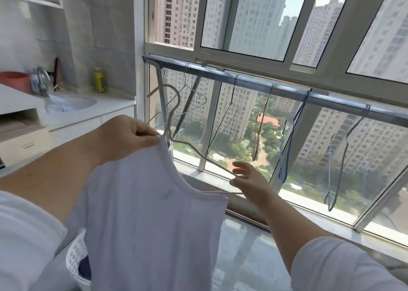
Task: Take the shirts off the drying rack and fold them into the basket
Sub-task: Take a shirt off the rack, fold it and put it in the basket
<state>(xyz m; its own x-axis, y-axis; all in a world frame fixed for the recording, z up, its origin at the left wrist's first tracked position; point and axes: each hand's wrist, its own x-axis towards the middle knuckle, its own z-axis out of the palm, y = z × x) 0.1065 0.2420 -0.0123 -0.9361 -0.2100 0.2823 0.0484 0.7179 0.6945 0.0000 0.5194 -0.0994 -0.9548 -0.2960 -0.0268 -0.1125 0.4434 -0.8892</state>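
White shirt (154, 213) pinched by L hand (130, 134); R hand (249, 178) on pink hanger (174, 114).

At far left a white counter (72, 119) carries a sink (72, 103), with a yellow bottle (99, 79) standing behind the sink and a red basin (14, 81) further left. A faucet (43, 78) stands at the sink's left side. Beyond the window frame (242, 57), tall apartment towers (256, 14) rise over green trees (262, 136).

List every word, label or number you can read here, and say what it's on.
None can be read.
yellow bottle by the sink: its label is too blurred to read.
white shirt and pink hanger: no print shows.
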